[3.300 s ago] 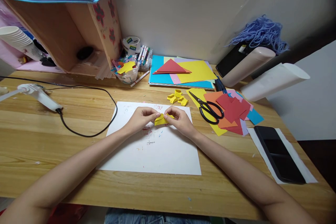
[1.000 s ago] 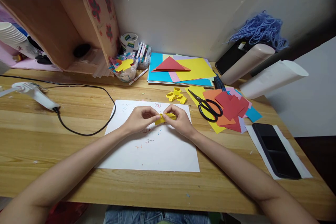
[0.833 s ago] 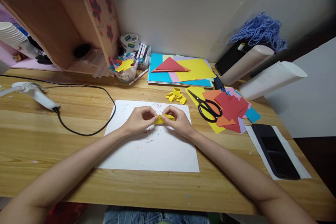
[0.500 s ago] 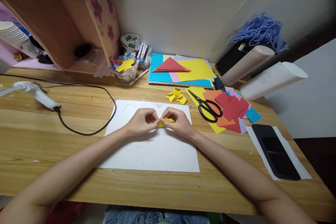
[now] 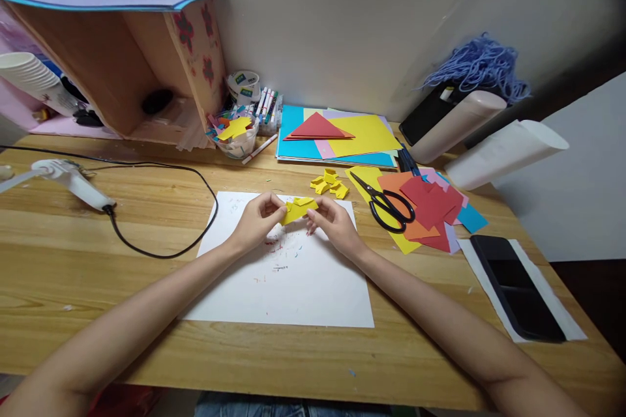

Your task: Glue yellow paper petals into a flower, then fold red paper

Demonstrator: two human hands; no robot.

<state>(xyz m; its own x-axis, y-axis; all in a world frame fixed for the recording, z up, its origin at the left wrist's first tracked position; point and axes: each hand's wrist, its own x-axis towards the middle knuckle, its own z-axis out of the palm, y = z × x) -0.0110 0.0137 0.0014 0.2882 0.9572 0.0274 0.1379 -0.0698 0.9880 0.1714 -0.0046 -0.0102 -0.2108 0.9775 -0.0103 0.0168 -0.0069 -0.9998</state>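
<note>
Paper, yellow and folded, is pinched in the left hand, the narrowly curled right hand at its other end, grip unclear, with three folded yellow pieces just beyond, scissors rightward, and a white roll, green labels illegible, beyond the left hand.

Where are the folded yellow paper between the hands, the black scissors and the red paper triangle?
Folded yellow paper point(image 5: 298, 212), head view: middle of its near face.
Black scissors point(image 5: 378, 196), head view: where blades meet handles.
Red paper triangle point(image 5: 317, 127), head view: middle of its top face.
</note>
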